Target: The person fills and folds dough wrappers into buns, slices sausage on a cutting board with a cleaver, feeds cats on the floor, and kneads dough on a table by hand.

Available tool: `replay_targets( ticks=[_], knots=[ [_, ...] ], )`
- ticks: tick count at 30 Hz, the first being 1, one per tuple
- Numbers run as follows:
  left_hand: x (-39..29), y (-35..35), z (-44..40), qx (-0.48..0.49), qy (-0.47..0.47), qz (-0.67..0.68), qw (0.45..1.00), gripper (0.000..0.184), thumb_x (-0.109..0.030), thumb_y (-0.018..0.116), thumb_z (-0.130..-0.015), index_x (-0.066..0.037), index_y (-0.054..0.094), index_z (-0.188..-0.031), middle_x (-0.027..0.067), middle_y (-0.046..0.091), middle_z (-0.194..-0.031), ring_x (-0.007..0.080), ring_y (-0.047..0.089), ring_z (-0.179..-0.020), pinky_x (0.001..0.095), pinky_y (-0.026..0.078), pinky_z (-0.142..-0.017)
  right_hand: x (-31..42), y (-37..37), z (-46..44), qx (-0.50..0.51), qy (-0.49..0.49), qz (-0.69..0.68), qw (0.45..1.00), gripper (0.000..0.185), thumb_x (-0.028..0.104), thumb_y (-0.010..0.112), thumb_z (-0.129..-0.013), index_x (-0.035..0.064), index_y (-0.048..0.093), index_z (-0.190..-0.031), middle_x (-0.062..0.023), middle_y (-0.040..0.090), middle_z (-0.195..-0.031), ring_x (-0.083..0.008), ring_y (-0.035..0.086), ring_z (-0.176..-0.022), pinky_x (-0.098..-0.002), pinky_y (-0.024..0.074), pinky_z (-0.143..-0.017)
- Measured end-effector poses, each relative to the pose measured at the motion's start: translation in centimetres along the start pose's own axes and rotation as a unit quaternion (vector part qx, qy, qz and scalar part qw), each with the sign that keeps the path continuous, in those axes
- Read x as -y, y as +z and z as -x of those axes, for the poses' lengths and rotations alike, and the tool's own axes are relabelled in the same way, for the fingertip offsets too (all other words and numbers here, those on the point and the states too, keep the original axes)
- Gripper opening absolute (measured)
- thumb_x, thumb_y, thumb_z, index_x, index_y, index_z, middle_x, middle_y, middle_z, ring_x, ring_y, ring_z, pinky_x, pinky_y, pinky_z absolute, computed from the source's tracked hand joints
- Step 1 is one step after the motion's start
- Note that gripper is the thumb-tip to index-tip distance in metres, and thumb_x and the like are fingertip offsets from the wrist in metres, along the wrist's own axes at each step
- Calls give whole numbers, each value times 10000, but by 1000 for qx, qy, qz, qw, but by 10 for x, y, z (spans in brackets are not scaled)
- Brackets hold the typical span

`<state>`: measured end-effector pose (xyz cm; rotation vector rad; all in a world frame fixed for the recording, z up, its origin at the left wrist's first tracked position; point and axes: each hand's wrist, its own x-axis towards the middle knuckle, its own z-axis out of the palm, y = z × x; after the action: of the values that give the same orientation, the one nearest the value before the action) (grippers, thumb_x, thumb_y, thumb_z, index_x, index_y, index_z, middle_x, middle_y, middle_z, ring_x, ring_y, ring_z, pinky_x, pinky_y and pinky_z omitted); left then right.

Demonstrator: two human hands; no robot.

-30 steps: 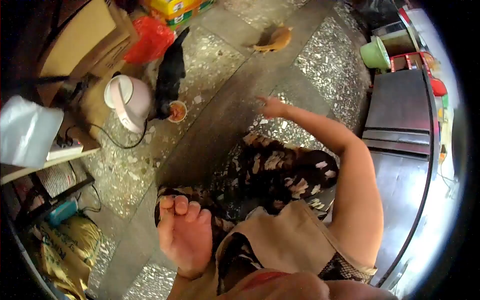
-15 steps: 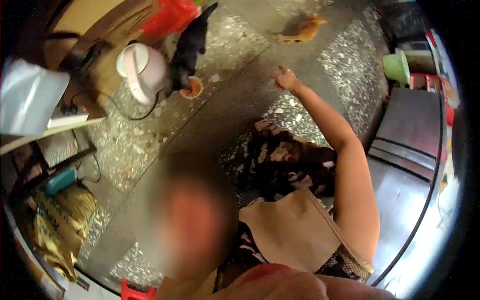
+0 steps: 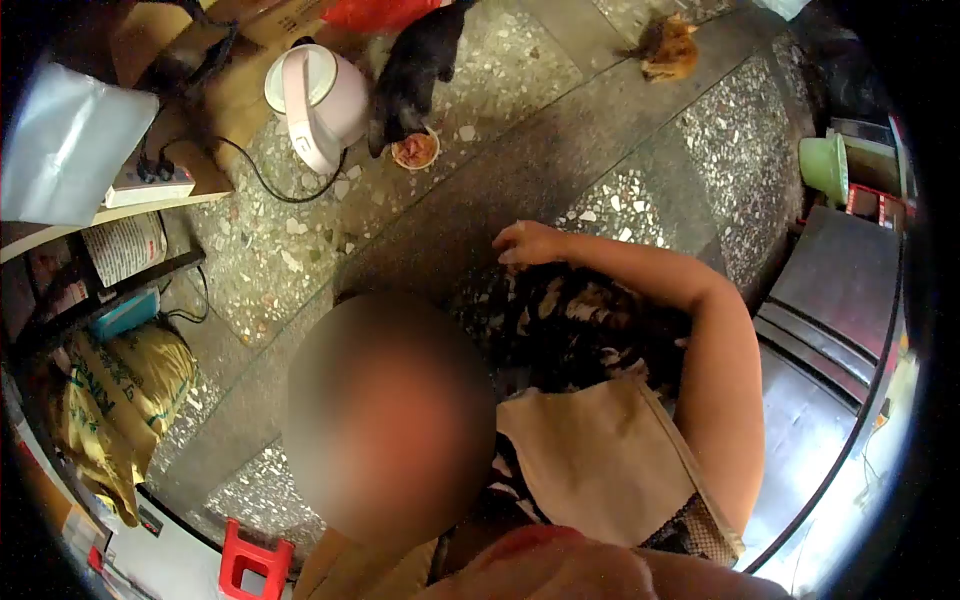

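Observation:
My right hand (image 3: 528, 244) hovers in front of my dark patterned clothing (image 3: 590, 320), fingers loosely bent and a little apart, with nothing visible in them. Past it on the floor, a black cat (image 3: 415, 75) has its head by a small bowl of reddish-brown food (image 3: 415, 151). An orange kitten (image 3: 670, 50) sits farther off to the right, apart from my hand. Tan cloth with a patterned edge (image 3: 590, 440) lies across my front. My left hand is out of view, and a blurred patch hides the lower middle.
A pale pink kettle (image 3: 345, 100) stands left of the cat, a black cord (image 3: 270, 190) beside it. On the left shelf are a power strip (image 3: 150, 188) and a plastic bag (image 3: 70, 145); a yellow bag (image 3: 130, 390) lies below. A red stool (image 3: 255, 560), green tub (image 3: 823, 167) and metal cabinet (image 3: 800, 400) flank me.
My right hand has drawn back from over the floor toward my body, its elbow bending more. The kitten has turned and shifted slightly right. The whole view has tilted a little.

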<state>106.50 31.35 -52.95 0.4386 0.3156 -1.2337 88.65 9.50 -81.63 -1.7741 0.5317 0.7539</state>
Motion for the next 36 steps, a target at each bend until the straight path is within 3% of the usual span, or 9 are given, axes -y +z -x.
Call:
replay_targets(
  ticks=[2, 4, 10, 12, 16, 20, 29, 33, 36],
  knots=[
    [0, 0, 0, 4, 0, 4, 1000, 170, -187, 486, -943, -128, 536, -1095, 23, 540, -997, 157, 490, -842, 329, 406, -747, 1, -5, 0, -22, 17, -13, 1000, 492, 331, 631, -833, -18, 550, -1169, -155, 626, -1002, -286, 646, -801, -428, 503, -728],
    [-1, 0, 0, 7, 0, 8, 1000, 177, -183, 486, -944, -125, 541, -1103, 28, 545, -1015, 163, 494, -858, 334, 407, -757, 11, -8, 0, -25, 111, -196, 974, 482, 273, 617, -854, -52, 509, -1192, -166, 635, -953, -244, 647, -741, -384, 510, -687],
    [-3, -7, 3, 24, 2, 6, 1000, 199, -169, 485, -948, -115, 554, -1127, 43, 558, -1067, 178, 506, -908, 348, 408, -789, 31, -14, -4, -7, 97, -198, 975, 660, 243, 630, -845, -39, 324, -1357, -165, 651, -849, -190, 635, -655, -324, 515, -606],
    [-6, -12, 6, 47, 0, 7, 999, 207, -165, 485, -949, -112, 559, -1134, 48, 563, -1085, 184, 510, -924, 352, 409, -800, 37, -13, -5, -45, 84, -245, 965, 721, 241, 633, -836, 25, 258, -1413, -154, 653, -841, -187, 634, -649, -320, 516, -607],
    [1, -7, -11, 82, -19, 15, 996, 184, -144, 467, -953, -104, 579, -1094, 53, 568, -1072, 192, 513, -897, 342, 412, -795, 67, -35, -3, -149, -32, -168, 974, 811, 251, 623, -842, 97, 121, -1459, -111, 637, -740, -178, 593, -612, -330, 487, -573],
    [3, -6, -10, 63, -23, 6, 998, 181, -144, 469, -952, -101, 582, -1088, 53, 570, -1063, 194, 514, -894, 342, 413, -793, 94, -58, 2, -170, -70, -189, 965, 803, 250, 577, -887, 148, 38, -1474, -113, 629, -791, -178, 579, -650, -335, 483, -592],
    [7, -4, -9, 46, -25, -4, 999, 175, -143, 475, -950, -93, 586, -1075, 54, 575, -1044, 197, 517, -886, 342, 417, -788, 79, -64, -2, -156, -5, -280, 947, 822, 202, 614, -872, 163, 60, -1478, -88, 598, -767, -146, 551, -655, -303, 479, -573],
    [7, -2, -10, 37, -19, -15, 999, 173, -143, 477, -949, -90, 588, -1070, 54, 578, -1035, 199, 519, -882, 341, 419, -785, 70, -58, -11, -146, -28, -336, 930, 808, 198, 618, -868, 166, 86, -1475, -89, 603, -785, -150, 546, -641, -297, 476, -552],
    [-3, 0, 1, -3, 9, -32, 999, 161, -150, 482, -949, -84, 592, -1047, 54, 581, -1012, 201, 522, -879, 342, 422, -776, 71, -63, -15, -157, -3, -304, 940, 787, 192, 667, -822, 171, 196, -1451, -102, 610, -811, -150, 550, -673, -283, 479, -576]
  ],
)
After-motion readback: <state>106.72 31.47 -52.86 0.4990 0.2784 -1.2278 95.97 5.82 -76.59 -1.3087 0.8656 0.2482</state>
